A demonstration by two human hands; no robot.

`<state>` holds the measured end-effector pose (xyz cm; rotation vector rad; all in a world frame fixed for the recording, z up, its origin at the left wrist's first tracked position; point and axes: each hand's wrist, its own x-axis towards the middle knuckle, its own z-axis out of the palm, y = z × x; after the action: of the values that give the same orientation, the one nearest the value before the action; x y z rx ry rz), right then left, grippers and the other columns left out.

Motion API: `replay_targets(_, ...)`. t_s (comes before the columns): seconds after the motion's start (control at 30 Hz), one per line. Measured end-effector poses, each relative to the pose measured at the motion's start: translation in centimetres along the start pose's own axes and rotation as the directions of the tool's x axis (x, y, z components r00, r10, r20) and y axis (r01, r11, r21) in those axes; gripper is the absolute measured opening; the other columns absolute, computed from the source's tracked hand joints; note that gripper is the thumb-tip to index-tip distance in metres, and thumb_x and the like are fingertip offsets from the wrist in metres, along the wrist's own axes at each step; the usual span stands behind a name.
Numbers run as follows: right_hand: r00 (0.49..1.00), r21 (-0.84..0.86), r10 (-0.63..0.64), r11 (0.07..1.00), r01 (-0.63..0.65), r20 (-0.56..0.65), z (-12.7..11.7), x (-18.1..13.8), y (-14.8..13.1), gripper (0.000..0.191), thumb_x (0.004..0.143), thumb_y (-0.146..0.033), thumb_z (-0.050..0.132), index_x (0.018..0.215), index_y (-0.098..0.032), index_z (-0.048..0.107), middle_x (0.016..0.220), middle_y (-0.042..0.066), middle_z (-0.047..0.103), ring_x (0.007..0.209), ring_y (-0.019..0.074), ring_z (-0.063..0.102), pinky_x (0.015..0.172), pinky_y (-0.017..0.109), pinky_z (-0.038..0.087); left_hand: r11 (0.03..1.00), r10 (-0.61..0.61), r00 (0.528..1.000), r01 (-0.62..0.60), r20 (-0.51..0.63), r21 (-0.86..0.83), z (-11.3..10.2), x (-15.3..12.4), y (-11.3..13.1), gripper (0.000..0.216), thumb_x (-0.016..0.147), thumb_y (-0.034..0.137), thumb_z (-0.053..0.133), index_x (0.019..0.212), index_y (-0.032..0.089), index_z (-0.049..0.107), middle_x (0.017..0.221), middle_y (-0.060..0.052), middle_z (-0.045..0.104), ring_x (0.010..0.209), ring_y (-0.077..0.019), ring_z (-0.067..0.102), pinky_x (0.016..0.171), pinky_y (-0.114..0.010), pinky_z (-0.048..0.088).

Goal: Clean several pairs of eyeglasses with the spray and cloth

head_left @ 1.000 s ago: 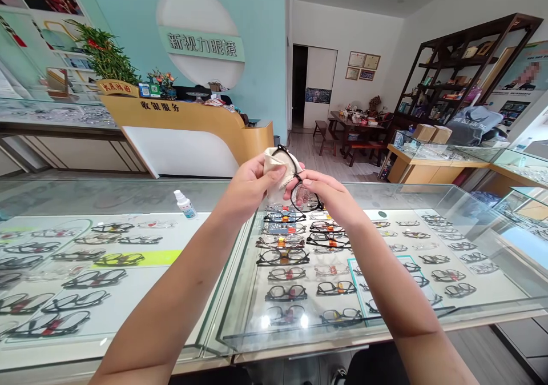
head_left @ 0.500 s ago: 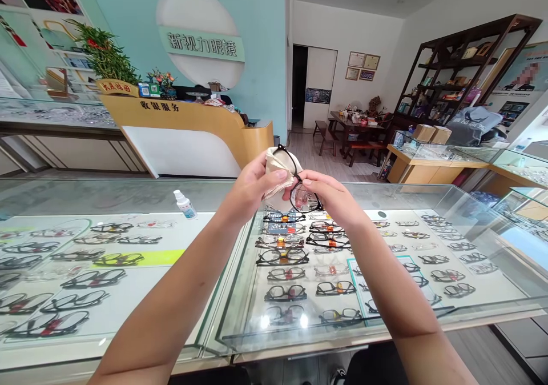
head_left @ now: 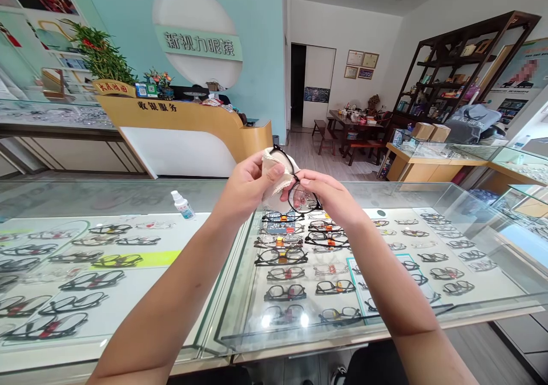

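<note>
Above the glass counter, a pair of black-rimmed glasses [head_left: 292, 204] is held tilted between both hands. My left hand [head_left: 253, 182] is closed on a cream cloth [head_left: 269, 197], its thumb pressing the cloth about the upper lens. My right hand [head_left: 322, 191] pinches the frame near the bridge and the lower lens. Part of the upper lens is covered by the cloth, and some fingers of both hands are hidden behind cloth and glasses. A white spray bottle [head_left: 182, 205] stands on the counter, left of my left hand.
Below my hands the glass display counter [head_left: 240, 293] holds many rows of eyeglass frames [head_left: 281, 256]. Beyond it stands a wood-and-white cashier desk [head_left: 180, 145]. Further back are a dark table with benches [head_left: 359, 120] and a tall shelf [head_left: 445, 71].
The view has shifted slightly. The left hand and cloth sit a little further left, and the cloth's folds around the upper lens have changed slightly. Both hands keep their hold.
</note>
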<state>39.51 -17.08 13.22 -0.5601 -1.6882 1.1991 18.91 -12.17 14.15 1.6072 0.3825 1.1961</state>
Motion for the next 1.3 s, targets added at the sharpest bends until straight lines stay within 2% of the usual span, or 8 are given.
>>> replay_targets(0.3,1.000,-0.034,-0.010,0.999,0.011,0.011,0.3,-0.1,-0.5,0.026,0.112,-0.038,0.060,0.105,-0.022,0.079,0.105,0.005,0.077,0.093,0.0206,0.064,0.090,0.034,0.049,1.000,-0.009,1.000,0.009,0.022,0.010,-0.3,0.0,0.0,0.041,0.086,0.050,0.100,0.092,0.020,0.073,0.070,-0.001,0.071,0.057,-0.0149,0.065,0.055,-0.027,0.053)
replay_targets(0.53,0.999,-0.113,0.016,0.994,-0.011,0.041,0.9,-0.2,-0.8,0.025,0.111,-0.040,0.059,0.101,-0.022,0.074,0.108,0.005,0.074,0.092,0.0195,0.061,0.092,0.035,0.052,1.000,0.027,0.992,-0.026,-0.127,0.003,0.5,-0.3,-0.5,0.045,0.087,0.054,0.098,0.087,0.023,0.066,0.059,0.003,0.066,0.042,-0.0138,0.057,0.043,-0.027,0.046)
replay_targets(0.8,0.999,-0.134,0.034,0.991,-0.029,0.036,1.0,-0.2,-0.5,0.021,0.108,-0.031,0.057,0.101,-0.022,0.074,0.105,0.005,0.076,0.089,0.0185,0.060,0.090,0.034,0.053,0.992,0.118,0.971,-0.104,-0.210,0.078,0.7,-0.4,-0.9,0.052,0.099,0.067,0.083,0.079,0.021,0.067,0.059,0.000,0.067,0.042,-0.0134,0.057,0.040,-0.027,0.042)
replay_targets(0.87,0.999,-0.118,0.036,0.992,-0.034,0.022,0.7,-0.1,-0.6,0.021,0.108,-0.032,0.058,0.101,-0.021,0.075,0.103,0.004,0.077,0.087,0.0185,0.060,0.089,0.034,0.052,0.989,0.124,0.973,-0.106,-0.193,0.101,0.0,-0.1,-1.0,0.054,0.100,0.068,0.082,0.078,0.020,0.071,0.063,-0.002,0.070,0.048,-0.0139,0.061,0.045,-0.027,0.047)
replay_targets(0.93,0.999,-0.102,0.033,0.994,-0.033,-0.003,0.2,-0.2,-0.8,0.022,0.108,-0.033,0.059,0.101,-0.021,0.075,0.099,0.004,0.077,0.086,0.0186,0.060,0.088,0.035,0.052,0.993,0.088,0.989,-0.078,-0.118,0.085,-0.8,0.2,-1.1,0.053,0.099,0.068,0.082,0.080,0.019,0.074,0.068,-0.005,0.073,0.055,-0.0159,0.066,0.051,-0.028,0.053)
replay_targets(1.07,0.998,-0.057,0.043,0.997,-0.046,-0.050,-0.7,-0.2,-0.7,0.024,0.107,-0.032,0.060,0.099,-0.020,0.078,0.099,0.005,0.080,0.087,0.0188,0.062,0.089,0.034,0.051,1.000,-0.013,1.000,0.013,-0.026,0.006,-1.6,0.5,-1.2,0.049,0.088,0.063,0.096,0.089,0.018,0.076,0.076,-0.005,0.076,0.062,-0.0163,0.069,0.055,-0.027,0.057)
replay_targets(1.2,0.997,0.021,0.046,0.999,-0.045,-0.060,-0.6,-0.2,-0.3,0.022,0.107,-0.032,0.061,0.102,-0.020,0.080,0.099,0.004,0.080,0.088,0.0189,0.065,0.089,0.033,0.052,0.999,0.016,1.000,-0.016,0.009,-0.036,-0.5,0.2,-1.0,0.043,0.085,0.048,0.102,0.106,0.020,0.076,0.083,-0.003,0.078,0.065,-0.0154,0.072,0.061,-0.027,0.061)
replay_targets(1.3,0.999,-0.002,0.040,0.999,-0.040,-0.033,0.1,-0.1,-0.3,0.023,0.108,-0.034,0.061,0.103,-0.021,0.079,0.100,0.004,0.078,0.091,0.0196,0.066,0.090,0.034,0.052,0.997,0.069,0.996,-0.071,-0.056,-0.033,0.8,-0.1,-1.0,0.042,0.087,0.048,0.100,0.101,0.021,0.071,0.072,0.002,0.071,0.055,-0.0129,0.064,0.053,-0.026,0.056)
